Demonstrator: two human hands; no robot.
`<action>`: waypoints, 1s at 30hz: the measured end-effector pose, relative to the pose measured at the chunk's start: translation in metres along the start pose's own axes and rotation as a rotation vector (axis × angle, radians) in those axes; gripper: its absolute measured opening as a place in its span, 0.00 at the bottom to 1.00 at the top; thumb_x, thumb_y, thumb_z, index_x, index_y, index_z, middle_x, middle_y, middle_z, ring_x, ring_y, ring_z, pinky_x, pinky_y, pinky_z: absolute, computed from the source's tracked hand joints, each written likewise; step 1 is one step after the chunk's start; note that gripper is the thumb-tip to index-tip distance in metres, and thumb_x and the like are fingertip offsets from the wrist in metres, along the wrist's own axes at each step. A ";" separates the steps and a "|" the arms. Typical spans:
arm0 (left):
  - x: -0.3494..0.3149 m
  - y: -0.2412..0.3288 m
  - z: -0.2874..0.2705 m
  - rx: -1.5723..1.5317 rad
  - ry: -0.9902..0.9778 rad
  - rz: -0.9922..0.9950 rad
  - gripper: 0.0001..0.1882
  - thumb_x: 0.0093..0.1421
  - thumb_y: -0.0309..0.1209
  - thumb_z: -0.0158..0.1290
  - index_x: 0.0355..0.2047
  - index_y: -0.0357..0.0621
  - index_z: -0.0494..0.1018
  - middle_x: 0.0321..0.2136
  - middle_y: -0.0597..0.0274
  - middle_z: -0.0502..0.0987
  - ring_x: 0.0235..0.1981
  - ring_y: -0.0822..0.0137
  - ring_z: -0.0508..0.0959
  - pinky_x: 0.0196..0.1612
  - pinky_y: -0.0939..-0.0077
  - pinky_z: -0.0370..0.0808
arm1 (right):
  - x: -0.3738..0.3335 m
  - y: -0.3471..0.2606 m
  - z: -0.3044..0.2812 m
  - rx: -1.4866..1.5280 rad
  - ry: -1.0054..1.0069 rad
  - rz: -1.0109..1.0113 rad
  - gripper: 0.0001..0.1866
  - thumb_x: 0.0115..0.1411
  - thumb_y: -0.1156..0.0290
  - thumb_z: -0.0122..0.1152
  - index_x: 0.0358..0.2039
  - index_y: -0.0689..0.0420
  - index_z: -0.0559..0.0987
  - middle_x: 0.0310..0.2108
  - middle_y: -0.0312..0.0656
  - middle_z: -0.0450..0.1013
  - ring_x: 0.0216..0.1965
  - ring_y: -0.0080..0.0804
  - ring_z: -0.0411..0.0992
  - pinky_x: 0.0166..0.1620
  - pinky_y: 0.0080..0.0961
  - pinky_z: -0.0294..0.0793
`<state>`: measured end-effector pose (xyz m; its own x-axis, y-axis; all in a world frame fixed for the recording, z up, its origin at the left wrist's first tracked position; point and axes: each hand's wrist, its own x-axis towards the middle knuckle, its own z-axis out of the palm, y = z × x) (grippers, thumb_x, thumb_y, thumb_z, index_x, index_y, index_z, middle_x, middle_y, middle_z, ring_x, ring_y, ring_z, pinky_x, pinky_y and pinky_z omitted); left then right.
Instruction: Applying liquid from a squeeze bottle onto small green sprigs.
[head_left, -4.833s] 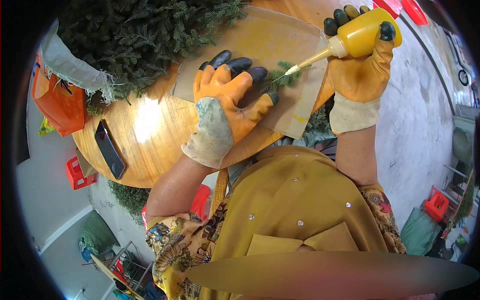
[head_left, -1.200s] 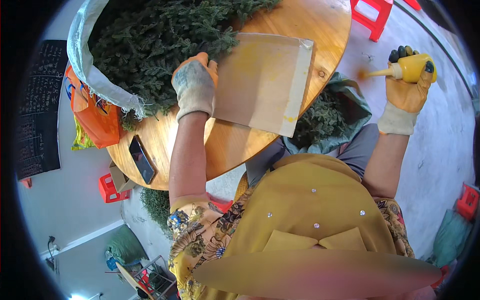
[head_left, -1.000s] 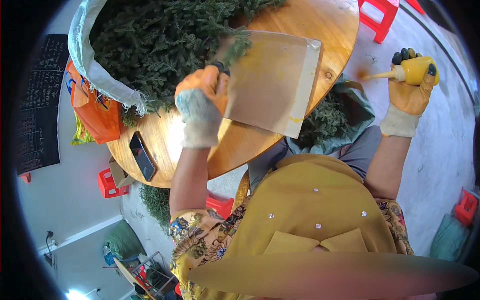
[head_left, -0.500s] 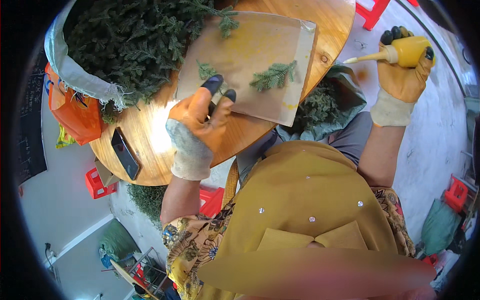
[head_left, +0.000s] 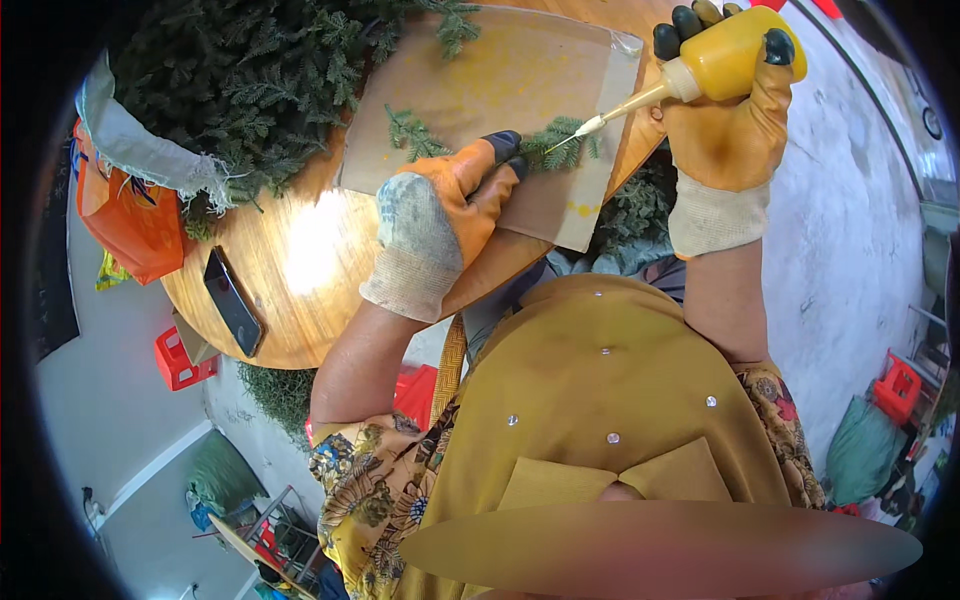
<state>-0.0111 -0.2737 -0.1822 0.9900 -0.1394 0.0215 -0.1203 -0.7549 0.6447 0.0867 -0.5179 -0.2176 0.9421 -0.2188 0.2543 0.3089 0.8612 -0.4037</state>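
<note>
My right hand (head_left: 728, 140), in an orange-and-black coated work glove, is wrapped round a yellow squeeze bottle (head_left: 735, 55) with a long pale nozzle. The tilted nozzle's tip is at a green needle-leaved sprig (head_left: 562, 150) on a stained cardboard sheet (head_left: 490, 75). My left hand (head_left: 462, 190), gloved alike, pinches the near end of this sprig between thumb and finger; the fingertips partly hide it. Just left of that hand a second green sprig (head_left: 412, 135) lies on the cardboard.
A white woven sack (head_left: 150, 160) stuffed with green branches (head_left: 250, 90) stands at the table's far left. On the wooden table (head_left: 290, 290) lies a phone (head_left: 233, 302). An orange bag (head_left: 125, 215) hangs by the left edge. More greenery (head_left: 640, 205) is below the right edge.
My right hand has brought the squeeze bottle left, over the cardboard, until its nozzle reaches the sprig. My left hand has moved right and taken hold of that sprig.
</note>
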 end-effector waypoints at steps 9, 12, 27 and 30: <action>-0.002 0.000 0.004 0.066 0.036 0.044 0.11 0.64 0.38 0.60 0.42 0.48 0.81 0.28 0.46 0.81 0.31 0.45 0.82 0.33 0.54 0.77 | -0.010 0.012 -0.011 -0.051 -0.106 -0.016 0.28 0.68 0.55 0.56 0.62 0.58 0.70 0.52 0.48 0.75 0.49 0.46 0.74 0.55 0.47 0.75; -0.001 -0.001 0.004 0.100 0.052 0.082 0.10 0.63 0.38 0.60 0.38 0.46 0.80 0.26 0.45 0.81 0.30 0.44 0.82 0.32 0.53 0.77 | -0.017 0.015 -0.001 -0.053 -0.068 -0.045 0.29 0.68 0.53 0.56 0.62 0.57 0.70 0.52 0.47 0.75 0.49 0.46 0.74 0.55 0.48 0.75; -0.001 0.003 0.005 0.157 0.050 0.106 0.10 0.62 0.36 0.61 0.30 0.44 0.75 0.23 0.47 0.78 0.28 0.43 0.79 0.30 0.52 0.74 | -0.012 0.008 -0.015 -0.170 -0.071 -0.081 0.27 0.68 0.48 0.51 0.61 0.51 0.72 0.54 0.49 0.75 0.53 0.46 0.74 0.57 0.48 0.75; 0.000 0.005 0.005 0.172 0.073 0.130 0.10 0.62 0.36 0.61 0.30 0.44 0.75 0.24 0.47 0.78 0.28 0.43 0.80 0.30 0.52 0.74 | -0.011 0.001 -0.020 -0.143 -0.145 0.001 0.25 0.69 0.49 0.50 0.59 0.51 0.73 0.52 0.45 0.76 0.50 0.44 0.74 0.55 0.45 0.75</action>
<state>-0.0123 -0.2805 -0.1830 0.9672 -0.2010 0.1553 -0.2522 -0.8328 0.4928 0.0791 -0.5237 -0.2388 0.9168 -0.1410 0.3736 0.3335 0.7851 -0.5220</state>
